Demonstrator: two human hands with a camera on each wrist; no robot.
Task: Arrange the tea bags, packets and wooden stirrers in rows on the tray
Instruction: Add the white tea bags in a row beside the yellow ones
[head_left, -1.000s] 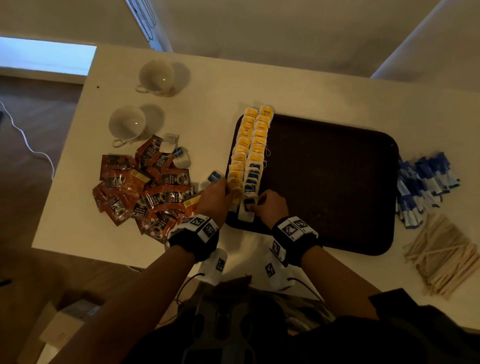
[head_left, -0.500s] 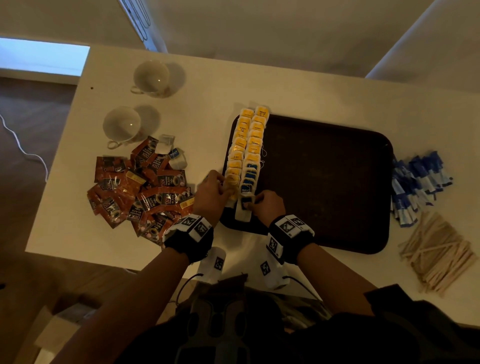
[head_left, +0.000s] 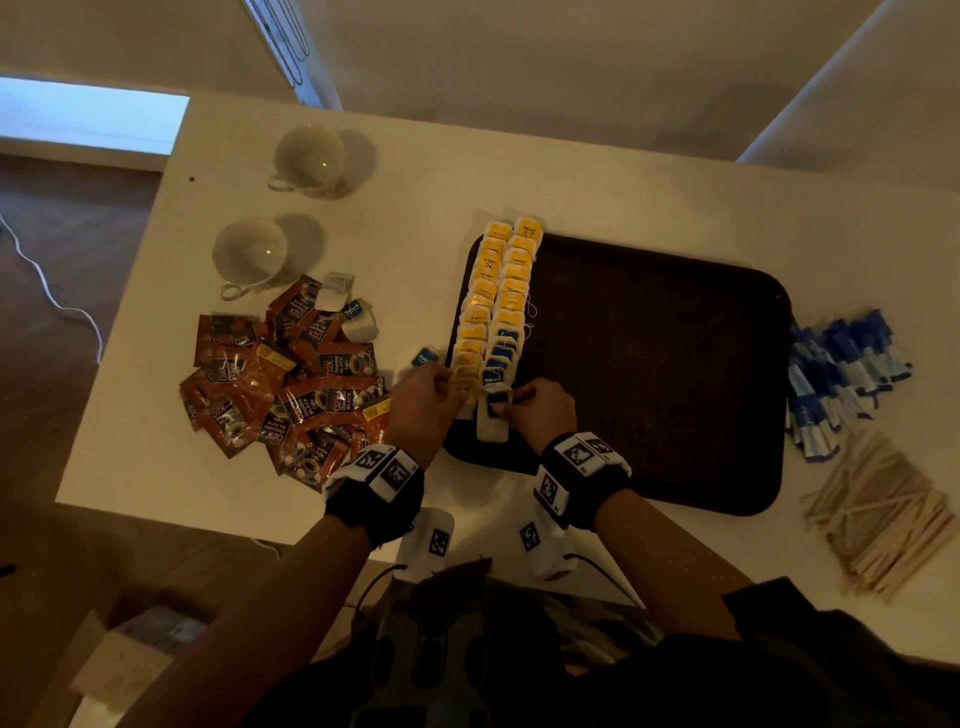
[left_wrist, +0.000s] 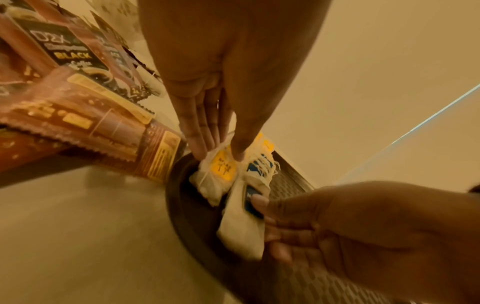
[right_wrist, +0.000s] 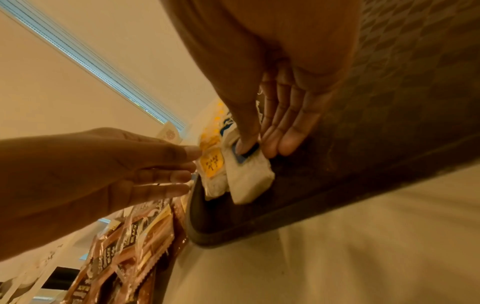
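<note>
The blue-tagged tea bag (head_left: 492, 420) lies at the near end of the second row on the tray (head_left: 675, 364), its lower end reaching the tray's near rim. The right hand (head_left: 540, 410) pinches it: in the right wrist view the thumb presses on the blue tag while the other fingers (right_wrist: 288, 142) lie along its right side. Just to its left, the yellow-tagged tea bag (left_wrist: 223, 170) ends the first row, and the left hand (head_left: 423, 397) holds its top between thumb and nearly straight fingertips, as the left wrist view shows.

Both rows of tea bags (head_left: 498, 306) run from the far rim towards the person along the tray's left side, overlapping like tiles; the rest of the tray is bare. A few loose tea bags (head_left: 358, 317) lie on the worktop (head_left: 415, 171) beside the heap of brown coffee packets (head_left: 285, 379). Blue packets (head_left: 841, 374) and wooden stirrers (head_left: 883, 519) lie right of the tray, and two cups (head_left: 280, 213) stand at the far left.

The risk seems to lie in the overlap. The bags are light and soft, and their strings trail loose, so a finger that drags or catches a string on release would likely pull neighbours askew. The two end bags also sit hard against the near rim, where they could ride up the slope and slip off. The rows look nearly full, so the loose bags may need a third row.
</note>
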